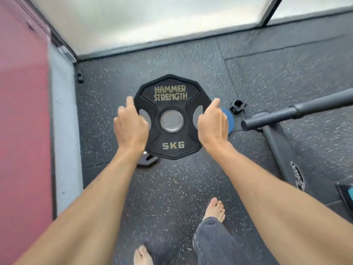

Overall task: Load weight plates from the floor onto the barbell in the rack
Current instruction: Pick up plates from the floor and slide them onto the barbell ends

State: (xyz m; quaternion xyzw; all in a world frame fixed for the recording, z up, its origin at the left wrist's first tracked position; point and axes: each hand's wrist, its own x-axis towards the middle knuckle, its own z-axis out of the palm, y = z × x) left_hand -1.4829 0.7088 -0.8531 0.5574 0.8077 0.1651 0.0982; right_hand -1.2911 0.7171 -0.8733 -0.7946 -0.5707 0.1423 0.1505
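**Me:** Between my hands: 5 kg Hammer Strength plate (170, 117), off the floor, face up. Left hand (130, 125) and right hand (213, 124) clamp its side slots.

**You:** Step?

**Me:** Carrying, I'd say. Next: stand it upright, line the bore up with the barbell sleeve (271, 118) on my right.

**You:** Surroundings?

**Me:** Speckled rubber floor (177, 184), collar (237, 106), blue plate (229, 121), frosted window (133, 20).
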